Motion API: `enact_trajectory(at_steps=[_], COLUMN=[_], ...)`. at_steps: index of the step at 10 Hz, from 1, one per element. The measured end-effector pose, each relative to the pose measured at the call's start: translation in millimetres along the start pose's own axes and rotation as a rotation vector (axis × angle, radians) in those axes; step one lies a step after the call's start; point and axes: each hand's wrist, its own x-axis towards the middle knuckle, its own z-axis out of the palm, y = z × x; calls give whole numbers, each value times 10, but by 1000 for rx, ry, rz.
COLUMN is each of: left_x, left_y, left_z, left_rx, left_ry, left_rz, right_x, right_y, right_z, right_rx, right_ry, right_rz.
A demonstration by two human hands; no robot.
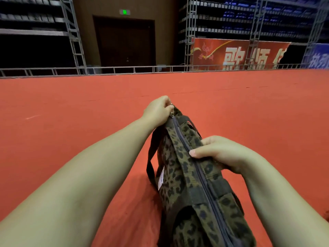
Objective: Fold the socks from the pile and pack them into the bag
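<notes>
Left hand (158,111) pinches the zipper pull (172,111) at the far end of the bag (192,175), fingers curled round the metal tab. Right hand (219,154) grips the bag's top edge just beside the zipper (197,168), about midway along, thumb lying over the tape, fingers wrapped down the right side.

Key relation: the bag's long axis runs straight away from the person, near end low in view, far end under the left hand. The zipper line follows that axis and looks closed along all of its visible length. So the left hand is at the far end, the right is nearer the body and acts as the anchor. Any slider travel has to come along that line toward the right hand; my read is the right holds the fabric taut for that.

The bag is leopard-print, dark straps (151,157) hanging off its left side, a white tag (161,177) on the left face. It stands upright on the red floor (71,113) between the forearms.

No socks or pile in view; can't tell whether packing is finished or not yet begun.

Room: large hall, red carpet out to a metal truss rail (106,69), dark double door (124,41) under a green exit sign (124,12), tiered seating on both sides, red banner (231,54) at right.
</notes>
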Motion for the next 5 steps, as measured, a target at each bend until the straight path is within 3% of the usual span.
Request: enact_trajectory(at_steps=[1, 2, 3, 4, 5], left_x=[48, 91, 107, -139, -441], left_y=[-82, -175, -305, -229, -242], left_z=[140, 158, 33, -82, -250], left_rx=[6, 22, -90, -317, -479], left_ry=[-30, 91, 150, -42, -328], left_rz=[-34, -150, -271, -312, -293], right_x=[203, 332, 269, 209, 271], right_y=[-64, -118, -125, -234, -499], right_z=[25, 53, 9, 99, 179], right_rx=[-195, -229, -71, -270, -443], right_ry=[198, 212, 70, 180, 395], right_rz=[18, -41, -37, -7, -81])
